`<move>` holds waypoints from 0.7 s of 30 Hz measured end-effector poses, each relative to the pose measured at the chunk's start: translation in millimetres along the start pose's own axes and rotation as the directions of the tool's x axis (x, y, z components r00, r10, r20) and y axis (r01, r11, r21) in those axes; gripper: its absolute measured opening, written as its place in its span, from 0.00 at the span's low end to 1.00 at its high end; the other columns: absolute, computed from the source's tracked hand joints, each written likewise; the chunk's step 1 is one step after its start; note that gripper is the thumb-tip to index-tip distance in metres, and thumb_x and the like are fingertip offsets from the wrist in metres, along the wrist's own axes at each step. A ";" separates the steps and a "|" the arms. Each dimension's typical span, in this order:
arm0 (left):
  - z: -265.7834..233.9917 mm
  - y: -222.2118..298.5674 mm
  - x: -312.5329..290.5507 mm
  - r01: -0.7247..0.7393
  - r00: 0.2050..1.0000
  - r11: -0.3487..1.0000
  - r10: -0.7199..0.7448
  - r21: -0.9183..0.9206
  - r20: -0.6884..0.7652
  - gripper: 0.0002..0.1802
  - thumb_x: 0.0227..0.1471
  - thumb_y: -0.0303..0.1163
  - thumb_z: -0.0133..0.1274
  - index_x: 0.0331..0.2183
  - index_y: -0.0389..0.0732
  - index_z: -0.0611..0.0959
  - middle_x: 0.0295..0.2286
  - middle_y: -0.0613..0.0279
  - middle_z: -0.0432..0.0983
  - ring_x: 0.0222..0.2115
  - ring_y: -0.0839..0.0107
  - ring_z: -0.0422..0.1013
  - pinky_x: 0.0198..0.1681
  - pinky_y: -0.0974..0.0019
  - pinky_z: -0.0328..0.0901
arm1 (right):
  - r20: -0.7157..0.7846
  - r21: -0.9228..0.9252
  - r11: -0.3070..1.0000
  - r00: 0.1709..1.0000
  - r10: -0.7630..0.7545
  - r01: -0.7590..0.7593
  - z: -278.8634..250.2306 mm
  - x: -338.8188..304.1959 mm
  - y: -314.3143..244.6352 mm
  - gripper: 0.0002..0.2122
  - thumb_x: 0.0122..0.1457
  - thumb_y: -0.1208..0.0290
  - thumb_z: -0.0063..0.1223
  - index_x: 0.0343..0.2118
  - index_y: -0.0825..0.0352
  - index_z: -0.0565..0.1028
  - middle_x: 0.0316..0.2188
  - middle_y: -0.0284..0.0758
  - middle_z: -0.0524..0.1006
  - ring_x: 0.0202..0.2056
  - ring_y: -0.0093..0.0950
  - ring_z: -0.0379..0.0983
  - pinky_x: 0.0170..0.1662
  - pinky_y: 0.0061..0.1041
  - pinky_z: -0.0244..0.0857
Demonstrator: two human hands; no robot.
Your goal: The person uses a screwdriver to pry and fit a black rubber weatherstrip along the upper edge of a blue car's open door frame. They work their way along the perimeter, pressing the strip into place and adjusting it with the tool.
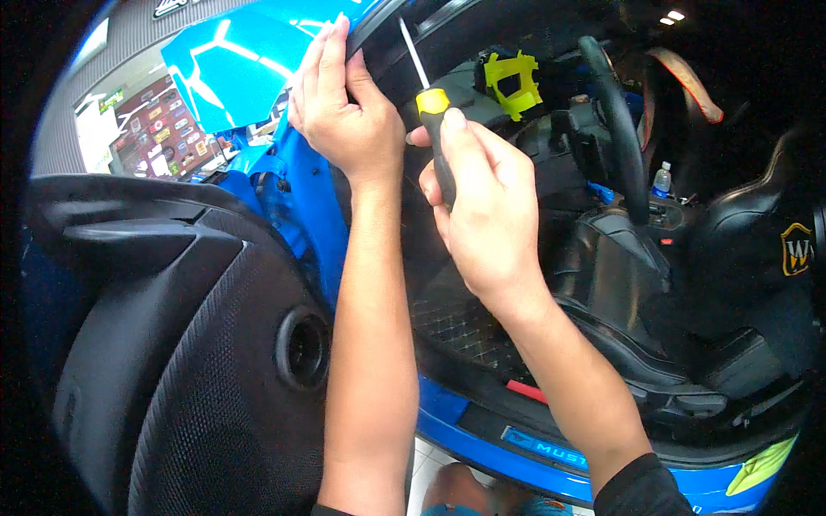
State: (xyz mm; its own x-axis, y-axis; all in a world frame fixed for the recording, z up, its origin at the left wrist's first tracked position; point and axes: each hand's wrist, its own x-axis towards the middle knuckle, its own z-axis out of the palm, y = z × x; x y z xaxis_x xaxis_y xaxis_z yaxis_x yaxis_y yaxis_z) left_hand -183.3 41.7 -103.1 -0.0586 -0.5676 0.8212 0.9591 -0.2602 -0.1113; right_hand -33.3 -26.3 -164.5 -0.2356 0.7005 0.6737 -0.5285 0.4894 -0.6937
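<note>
My right hand (495, 206) is wrapped around the black and yellow handle of a screwdriver (433, 101). Its metal shaft points up toward the dark trim (385, 53) at the front edge of the car's door opening, and the tip meets that dark area; exact contact is hard to make out. Just to the left, my left hand (353, 129) rests with fingers stretched upward against the blue body edge beside the trim. Nothing shows in its grasp.
The open black car door (198, 344) stands at left. A blue painted panel (228, 69) sits beyond it. Inside are a steering wheel (615, 112), yellow-green tape (514, 83) around a dashboard opening, a black seat (611, 288) and a water bottle (662, 180). The blue sill (443, 408) runs below.
</note>
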 end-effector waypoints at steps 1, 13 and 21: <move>-1.6 0.2 -1.1 0.013 1.000 1.000 -0.013 0.001 0.023 0.18 0.57 0.29 0.55 0.49 0.48 0.85 0.45 0.59 0.82 0.47 0.60 0.75 0.55 0.58 0.61 | -0.003 0.017 1.000 1.000 -0.015 0.015 3.0 -1.8 2.3 0.19 0.72 0.56 0.41 0.42 0.68 0.77 0.19 0.24 0.70 0.16 0.10 0.61 0.18 0.12 0.53; -2.3 0.4 -2.3 0.038 0.999 0.999 -0.038 0.008 0.018 0.17 0.58 0.30 0.54 0.49 0.49 0.85 0.46 0.61 0.81 0.49 0.61 0.74 0.58 0.57 0.56 | -0.032 0.025 0.998 0.998 -0.059 0.060 3.0 -0.9 8.7 0.18 0.72 0.57 0.42 0.42 0.68 0.78 0.18 0.24 0.70 0.17 0.10 0.62 0.18 0.12 0.53; -2.1 3.7 -2.6 0.050 0.999 0.999 -0.051 0.014 0.020 0.18 0.58 0.30 0.55 0.50 0.49 0.85 0.46 0.61 0.81 0.49 0.62 0.74 0.57 0.58 0.57 | -0.086 -0.214 0.957 0.972 -0.218 0.196 -0.5 5.3 17.5 0.16 0.72 0.61 0.43 0.40 0.70 0.78 0.17 0.24 0.68 0.18 0.10 0.59 0.21 0.14 0.51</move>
State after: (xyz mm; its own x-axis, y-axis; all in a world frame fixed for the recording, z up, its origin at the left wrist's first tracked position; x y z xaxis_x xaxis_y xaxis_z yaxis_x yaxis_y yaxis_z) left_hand -180.2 40.6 -106.8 -0.1015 -0.5378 0.8370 0.9587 -0.2776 -0.0621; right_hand -43.5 -13.8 -173.2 -0.0439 0.6186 0.7845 -0.3769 0.7169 -0.5864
